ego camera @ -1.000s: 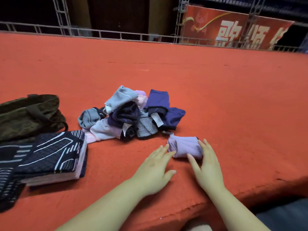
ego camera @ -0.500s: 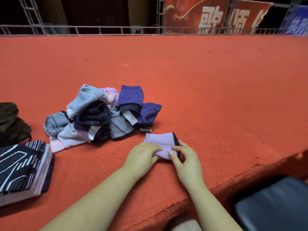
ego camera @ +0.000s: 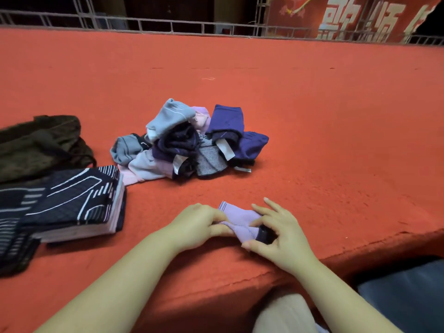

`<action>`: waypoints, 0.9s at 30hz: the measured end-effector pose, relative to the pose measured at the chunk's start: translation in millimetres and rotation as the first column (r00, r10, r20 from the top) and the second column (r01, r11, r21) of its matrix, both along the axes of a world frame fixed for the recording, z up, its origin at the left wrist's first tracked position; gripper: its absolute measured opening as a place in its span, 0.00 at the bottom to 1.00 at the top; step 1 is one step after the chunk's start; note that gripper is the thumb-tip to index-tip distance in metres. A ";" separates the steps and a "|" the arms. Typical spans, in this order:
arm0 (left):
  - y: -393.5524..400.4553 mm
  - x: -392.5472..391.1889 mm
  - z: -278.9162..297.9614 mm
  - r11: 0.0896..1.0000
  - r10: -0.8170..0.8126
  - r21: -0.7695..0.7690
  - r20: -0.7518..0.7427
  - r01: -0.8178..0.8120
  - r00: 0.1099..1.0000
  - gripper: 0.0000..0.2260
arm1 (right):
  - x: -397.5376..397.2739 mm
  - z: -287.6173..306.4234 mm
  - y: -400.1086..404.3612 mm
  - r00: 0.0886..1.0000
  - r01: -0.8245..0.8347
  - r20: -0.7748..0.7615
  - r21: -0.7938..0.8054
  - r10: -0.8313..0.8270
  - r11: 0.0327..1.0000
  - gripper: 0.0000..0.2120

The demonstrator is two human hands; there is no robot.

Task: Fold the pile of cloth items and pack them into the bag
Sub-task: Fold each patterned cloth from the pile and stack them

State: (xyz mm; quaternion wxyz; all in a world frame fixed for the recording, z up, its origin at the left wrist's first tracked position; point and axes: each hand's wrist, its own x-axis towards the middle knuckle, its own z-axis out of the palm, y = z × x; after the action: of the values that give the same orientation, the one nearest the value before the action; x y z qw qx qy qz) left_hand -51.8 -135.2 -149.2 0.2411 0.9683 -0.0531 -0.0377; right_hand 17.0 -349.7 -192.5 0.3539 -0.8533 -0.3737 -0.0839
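From the head view, a small lilac cloth (ego camera: 236, 221) with a dark band at one end is being held close to the near edge of the red-covered surface (ego camera: 312, 116). Its left end is being pinched by the curled fingers (ego camera: 217, 228) and thumb of the left hand (ego camera: 194, 227), while its right end, at the dark band, is being gripped between the thumb and bent fingers of the right hand (ego camera: 278, 234). The cloth is being kept bunched between the two hands, just above or on the surface; which cannot be told. Farther in, toward the middle of the surface, a loose pile of cloth items (ego camera: 189, 143) in grey, pink, navy and purple is lying unfolded. Near the left edge, a stack of folded dark patterned cloths (ego camera: 72, 200) is resting, and just behind it a dark olive bag (ego camera: 40, 145) is lying slumped. A metal railing (ego camera: 168, 26) is being seen along the far edge.
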 end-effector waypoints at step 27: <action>29.5 -152.0 7.4 0.402 0.667 -0.862 0.045 -0.308 0.744 0.19 | -152.9 39.0 125.6 0.930 -0.020 -0.336 0.364 0.151 0.931 0.07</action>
State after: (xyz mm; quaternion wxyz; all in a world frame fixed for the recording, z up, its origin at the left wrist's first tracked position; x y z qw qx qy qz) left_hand -203.8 -105.6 -141.8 0.6401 0.7013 0.1821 0.2554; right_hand -135.9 -224.1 -153.5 0.5673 -0.7589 -0.3190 0.0225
